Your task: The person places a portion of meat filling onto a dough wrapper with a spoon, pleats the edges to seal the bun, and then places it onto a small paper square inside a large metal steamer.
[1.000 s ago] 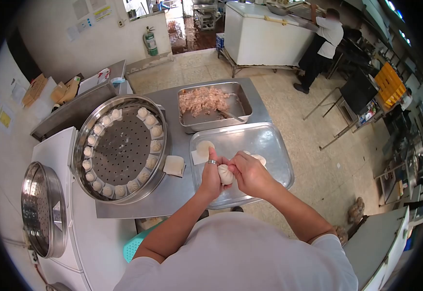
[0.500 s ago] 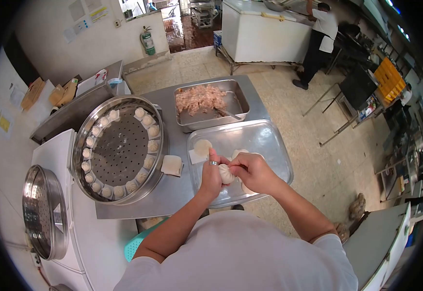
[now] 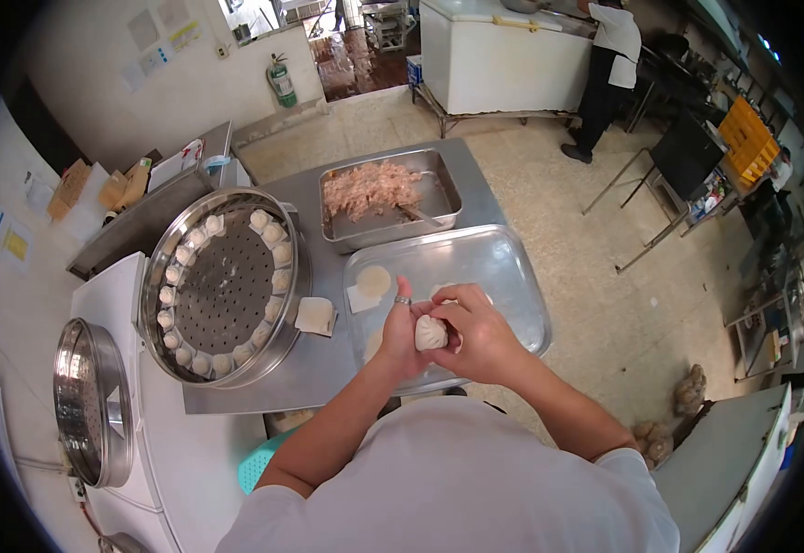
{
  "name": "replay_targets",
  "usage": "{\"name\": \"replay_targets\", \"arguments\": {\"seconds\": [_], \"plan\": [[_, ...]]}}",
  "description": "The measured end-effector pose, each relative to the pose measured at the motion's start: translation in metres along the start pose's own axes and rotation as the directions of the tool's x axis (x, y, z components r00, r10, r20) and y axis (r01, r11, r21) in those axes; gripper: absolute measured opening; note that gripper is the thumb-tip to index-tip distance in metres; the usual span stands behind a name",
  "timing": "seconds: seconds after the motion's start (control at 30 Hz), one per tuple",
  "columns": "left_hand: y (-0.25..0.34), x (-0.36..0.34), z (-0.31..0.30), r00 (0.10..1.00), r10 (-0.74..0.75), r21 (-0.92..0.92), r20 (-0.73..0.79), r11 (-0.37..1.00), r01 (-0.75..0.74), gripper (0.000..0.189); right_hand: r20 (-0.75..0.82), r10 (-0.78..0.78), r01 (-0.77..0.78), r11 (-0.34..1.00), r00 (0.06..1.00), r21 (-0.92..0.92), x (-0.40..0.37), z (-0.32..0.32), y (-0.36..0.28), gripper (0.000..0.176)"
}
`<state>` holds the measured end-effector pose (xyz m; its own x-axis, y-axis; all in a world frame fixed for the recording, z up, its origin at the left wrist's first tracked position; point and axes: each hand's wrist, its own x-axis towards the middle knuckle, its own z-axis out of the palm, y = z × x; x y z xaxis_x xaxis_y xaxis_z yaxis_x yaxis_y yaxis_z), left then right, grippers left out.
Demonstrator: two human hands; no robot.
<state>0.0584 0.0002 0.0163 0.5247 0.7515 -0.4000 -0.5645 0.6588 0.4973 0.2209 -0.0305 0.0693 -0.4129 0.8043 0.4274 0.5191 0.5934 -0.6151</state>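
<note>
A pleated dough bun (image 3: 430,333) sits between my two hands above the metal tray (image 3: 522,304). My left hand (image 3: 402,336), with a ring on one finger and the thumb pointing up, cups it from the left. The curled fingers of my right hand (image 3: 481,334) close around its right side. On the tray's left part lies a round dough wrapper (image 3: 373,281), with a white paper square (image 3: 362,299) beside it. More pale dough behind my hands is mostly hidden.
To the left, a round perforated steamer (image 3: 227,276) holds several buns around its edge. A deep pan (image 3: 439,194) of minced filling (image 3: 369,189) with a utensil stands behind the tray. A paper stack (image 3: 315,315) lies between steamer and tray. A person (image 3: 612,74) stands by the white freezer (image 3: 512,69).
My right fingers have gone from pinching the top of the bun to wrapping its side. The pleated bun now shows more openly. The view has shifted slightly.
</note>
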Motion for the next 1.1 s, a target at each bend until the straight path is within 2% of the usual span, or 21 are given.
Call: {"name": "replay_targets", "arguments": {"seconds": [0.07,0.17,0.27,0.37,0.47,0.57,0.67,0.77,0.8,0.87,0.97,1.0,1.07,1.1], "plan": [[-0.006,0.004,0.022,0.984,0.003,-0.072,-0.179,0.997,-0.017,0.092,-0.021,0.064,-0.064,0.998,0.998,-0.019,-0.008,0.001,0.014,0.055],[-0.023,0.019,-0.011,0.999,0.021,-0.035,0.028,0.999,-0.02,0.093,-0.051,0.004,-0.003,1.0,0.999,0.016,-0.008,-0.015,0.01,0.045],[-0.029,0.018,0.03,0.994,-0.007,-0.107,-0.111,0.994,-0.005,0.091,-0.035,-0.068,0.067,0.997,0.997,-0.027,-0.021,-0.014,0.037,0.049],[-0.045,0.033,0.011,1.0,0.023,-0.115,0.001,0.993,-0.023,0.091,-0.058,-0.123,0.121,0.992,0.991,-0.04,-0.017,-0.03,0.035,0.046],[-0.047,0.029,0.033,0.995,0.001,-0.189,-0.103,0.982,-0.021,0.089,-0.002,-0.201,0.201,0.98,0.98,0.014,-0.022,-0.028,0.06,0.05],[-0.051,0.033,0.029,0.984,-0.007,-0.198,-0.18,0.98,-0.029,0.088,0.01,-0.203,0.201,0.977,0.979,0.073,-0.013,-0.036,0.054,0.048],[-0.051,0.028,0.007,0.993,-0.032,-0.204,-0.112,0.979,0.009,0.087,0.089,-0.235,0.23,0.971,0.968,0.059,-0.015,-0.022,0.067,0.05],[-0.061,0.038,-0.053,0.981,0.059,-0.29,0.184,0.957,-0.003,0.089,0.077,-0.241,0.229,0.964,0.967,0.137,-0.002,-0.019,0.057,0.05],[-0.056,0.031,-0.041,0.998,0.034,-0.252,0.05,0.968,-0.021,0.091,0.101,-0.263,0.249,0.959,0.96,0.134,0.001,-0.015,0.057,0.049],[-0.038,0.013,0.001,0.977,-0.005,-0.175,-0.215,0.984,-0.033,0.093,0.149,-0.303,0.286,0.95,0.941,0.125,0.005,-0.002,0.058,0.048],[-0.018,-0.005,0.001,0.976,0.055,-0.1,-0.21,0.992,-0.077,0.099,0.081,-0.161,0.138,0.962,0.984,0.237,0.019,0.014,0.057,0.044],[-0.012,-0.008,-0.008,0.987,0.08,-0.1,-0.14,0.991,-0.094,0.1,0.074,-0.062,0.03,0.931,0.995,0.364,0.027,0.018,0.055,0.042],[-0.001,-0.014,-0.033,0.992,0.122,-0.103,0.002,0.987,-0.122,0.102,0.103,0.146,-0.178,0.787,0.984,0.59,0.044,0.029,0.047,0.038],[0.006,-0.018,-0.042,0.992,0.122,-0.099,0.014,0.988,-0.12,0.101,0.166,0.224,-0.275,0.664,0.96,0.695,0.051,0.036,0.04,0.037]]}}
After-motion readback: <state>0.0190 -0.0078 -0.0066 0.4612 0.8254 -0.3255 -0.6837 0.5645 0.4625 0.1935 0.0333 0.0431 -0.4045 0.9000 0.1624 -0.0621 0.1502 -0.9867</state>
